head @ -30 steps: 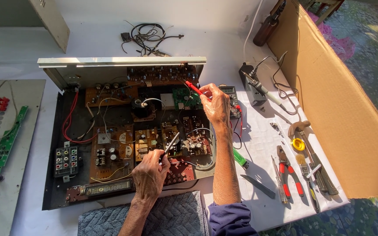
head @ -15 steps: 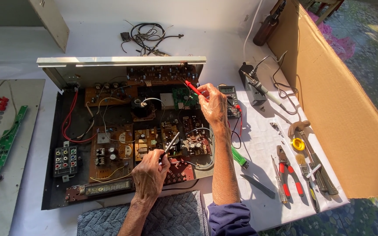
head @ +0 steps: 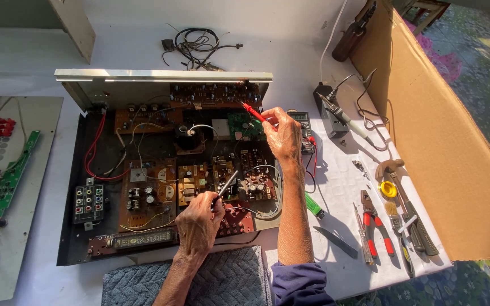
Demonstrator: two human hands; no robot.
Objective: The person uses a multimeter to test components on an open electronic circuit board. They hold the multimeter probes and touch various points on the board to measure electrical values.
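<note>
An opened metal chassis (head: 75, 249) sits mid-surface, toward the far edge, packed with brown circuit boards (head: 143, 198), red and white wires and small cylindrical parts. The right hand (head: 283, 135) pinches a slim red probe (head: 253, 112), fingers closed narrowly around it, its tip on the boards by the chassis's far wall. The left hand (head: 197, 225) grips a dark probe (head: 227, 185) the same way, its tip on a board nearer the front. Red-handled pliers (head: 376, 229) and a yellow tape roll (head: 388, 189) lie near the surface's right edge beside a cardboard sheet (head: 443, 147).
</note>
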